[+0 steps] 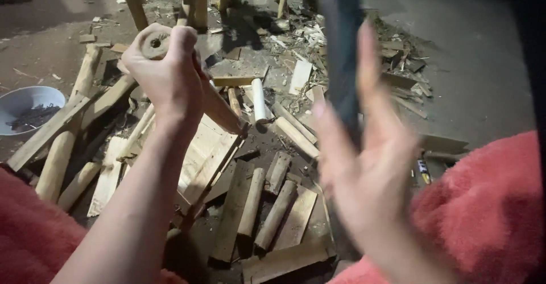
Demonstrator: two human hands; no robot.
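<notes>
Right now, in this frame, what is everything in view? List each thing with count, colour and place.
Round wooden peg: one, light brown, gripped in the left hand, a hole in its upper end, its lower end down on the wood pile.
Dark blade-like tool: one, grey-blue, blurred, upright at the right hand; exact kind unclear.
Wood offcuts and slats: many, pale brown, scattered over the ground at centre.
White cylinder: one, lying among the offcuts.
Bowl: one, white, far left, dark small pieces inside.
Wooden frame legs: several, top centre.
Ground: grey, bare at right.
Red fleece clothing: both lower corners.
Left hand: closed around the peg.
Right hand: fingers spread, blurred.
</notes>
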